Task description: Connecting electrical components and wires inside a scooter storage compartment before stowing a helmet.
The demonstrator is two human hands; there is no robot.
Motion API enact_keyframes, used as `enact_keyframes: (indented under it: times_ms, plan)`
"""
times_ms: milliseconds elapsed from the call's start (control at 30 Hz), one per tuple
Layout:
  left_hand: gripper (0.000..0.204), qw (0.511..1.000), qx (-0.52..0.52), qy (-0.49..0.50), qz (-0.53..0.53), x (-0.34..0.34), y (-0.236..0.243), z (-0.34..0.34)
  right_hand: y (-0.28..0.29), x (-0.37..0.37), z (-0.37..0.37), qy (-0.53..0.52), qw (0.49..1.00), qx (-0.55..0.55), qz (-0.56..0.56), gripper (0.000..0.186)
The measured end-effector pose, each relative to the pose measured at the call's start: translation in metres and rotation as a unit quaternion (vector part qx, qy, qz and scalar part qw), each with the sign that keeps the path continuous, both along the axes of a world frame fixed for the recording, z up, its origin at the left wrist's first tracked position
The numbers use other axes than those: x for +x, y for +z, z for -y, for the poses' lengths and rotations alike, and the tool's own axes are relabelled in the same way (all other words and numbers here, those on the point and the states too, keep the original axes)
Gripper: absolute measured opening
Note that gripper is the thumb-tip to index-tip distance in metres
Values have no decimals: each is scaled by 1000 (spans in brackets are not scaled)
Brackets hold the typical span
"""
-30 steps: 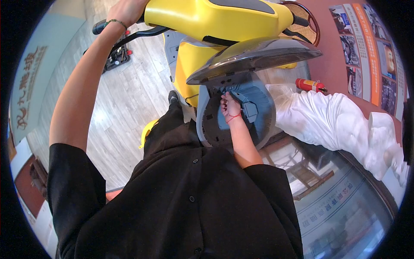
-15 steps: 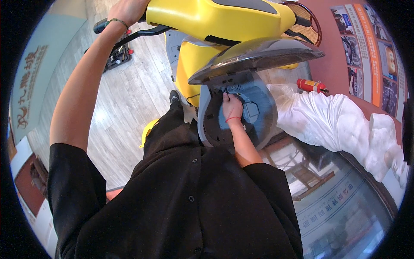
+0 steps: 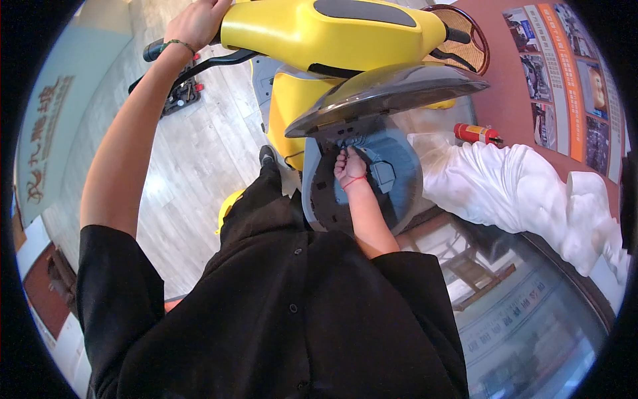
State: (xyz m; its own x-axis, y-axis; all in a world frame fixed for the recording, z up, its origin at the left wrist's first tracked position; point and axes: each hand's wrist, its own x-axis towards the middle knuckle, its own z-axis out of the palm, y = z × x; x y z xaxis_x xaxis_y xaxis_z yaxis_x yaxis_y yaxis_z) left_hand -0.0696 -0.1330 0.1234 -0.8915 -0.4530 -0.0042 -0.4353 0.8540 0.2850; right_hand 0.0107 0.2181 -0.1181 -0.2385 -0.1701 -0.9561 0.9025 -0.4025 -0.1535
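A yellow electric scooter stands in front of me, its dark seat tipped up. My left hand is closed over the left handlebar, and its fingertips run partly out of view at the top. Beneath the raised seat, my right hand is inside the grey-blue storage compartment. Its fingers are curled closed by the hinge end, next to small dark parts and a coiled spring. What they grip, if anything, is too small to make out.
A red fire extinguisher and a bunched white cloth lie to the right, beside a glass-topped table. An open tool case is on the wooden floor at left. A wicker-backed chair stands beyond the right handlebar.
My right hand has turned at the wrist, so its curled fingers now show, and it has shifted slightly down and left. The left hand keeps its hold on the handlebar.
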Motion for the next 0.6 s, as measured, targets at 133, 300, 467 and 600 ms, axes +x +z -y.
enact_keyframes:
  times_ms: [133,300,467,600]
  plan:
    - [38,999,-5,-20,-27,1,7,-12,-4,4,-3,251,913,215,-240,29]
    - [39,999,-8,-36,-33,1,2,-3,25,4,4,486,546,506,-458,32]
    - [35,999,-3,-19,-33,-5,-6,2,-17,2,-15,470,620,428,-460,28]
    - [34,997,-31,-55,-42,-1,-1,-4,-10,-17,-22,246,959,48,-130,24]
